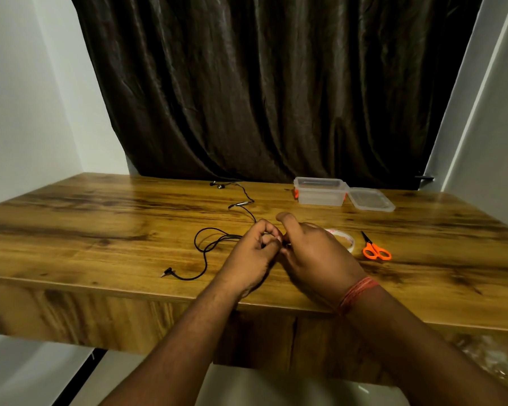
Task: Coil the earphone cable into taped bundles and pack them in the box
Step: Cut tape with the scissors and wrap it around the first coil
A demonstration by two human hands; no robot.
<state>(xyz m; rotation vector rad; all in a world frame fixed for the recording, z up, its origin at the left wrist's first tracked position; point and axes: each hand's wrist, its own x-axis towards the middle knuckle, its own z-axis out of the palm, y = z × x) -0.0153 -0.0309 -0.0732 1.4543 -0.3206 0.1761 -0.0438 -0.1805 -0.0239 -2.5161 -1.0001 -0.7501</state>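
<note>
Both hands meet over the table (100, 218). The left hand (254, 253) and right hand (311, 256) each pinch the cable (214, 240)

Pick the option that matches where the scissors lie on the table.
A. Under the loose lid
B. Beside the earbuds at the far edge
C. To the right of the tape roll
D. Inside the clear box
C: the orange scissors lie flat on the table just right of the tape roll, well apart from the box.
</note>
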